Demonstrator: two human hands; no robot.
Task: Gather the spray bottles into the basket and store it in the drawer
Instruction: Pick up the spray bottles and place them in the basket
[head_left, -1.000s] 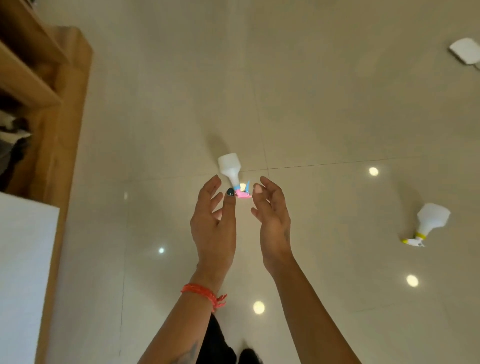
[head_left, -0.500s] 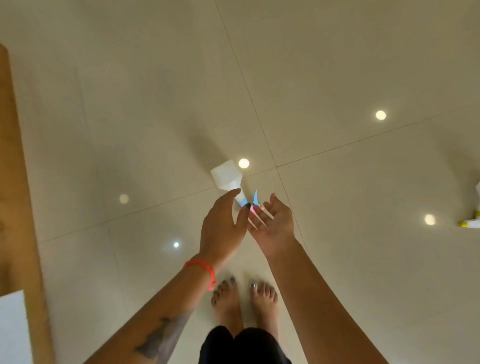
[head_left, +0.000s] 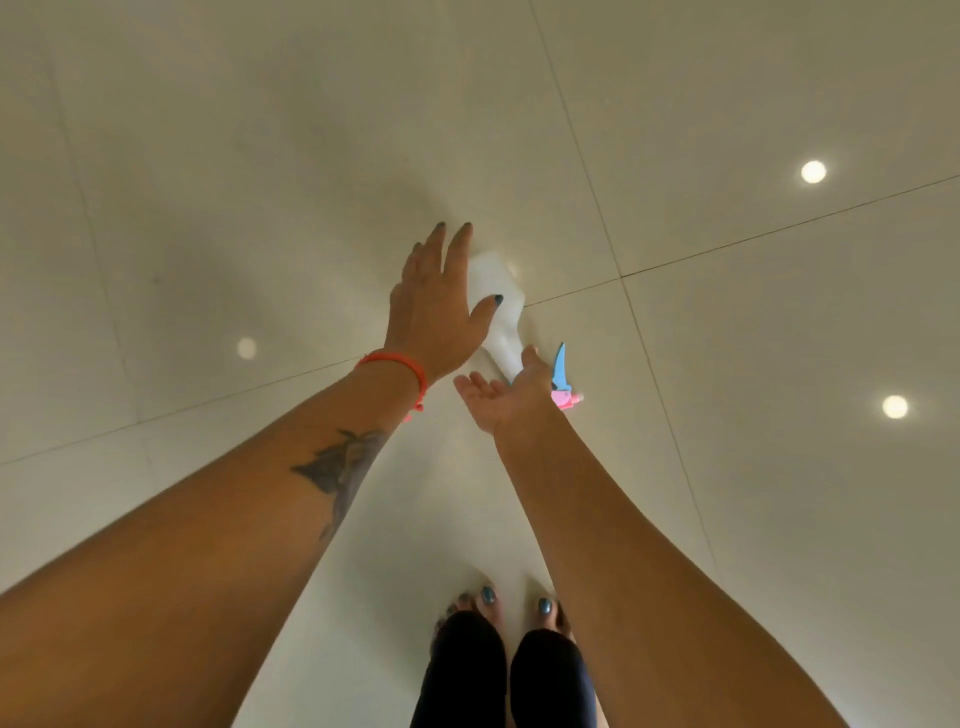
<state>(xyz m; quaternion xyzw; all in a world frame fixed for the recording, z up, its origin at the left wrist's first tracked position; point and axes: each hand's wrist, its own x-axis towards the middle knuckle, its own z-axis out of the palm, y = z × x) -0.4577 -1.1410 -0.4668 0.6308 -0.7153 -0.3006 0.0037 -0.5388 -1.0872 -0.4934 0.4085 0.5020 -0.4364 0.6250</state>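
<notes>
A white spray bottle with a blue trigger and pink nozzle lies on the pale tiled floor, nozzle end toward me. My left hand is spread flat over the bottle's body, fingers apart, thumb resting on it. My right hand is open, palm up, at the bottle's neck beside the blue trigger. Neither hand has closed around it. No basket or drawer is in view.
My bare feet stand on the floor just below the hands. Glossy cream tiles with dark grout lines reflect several ceiling lights. Nothing else lies near the bottle.
The view has tilted down and closer. Both hands have reached down to the bottle; the left now covers its body and the right sits at its neck. The second bottle and wooden furniture left the view.
</notes>
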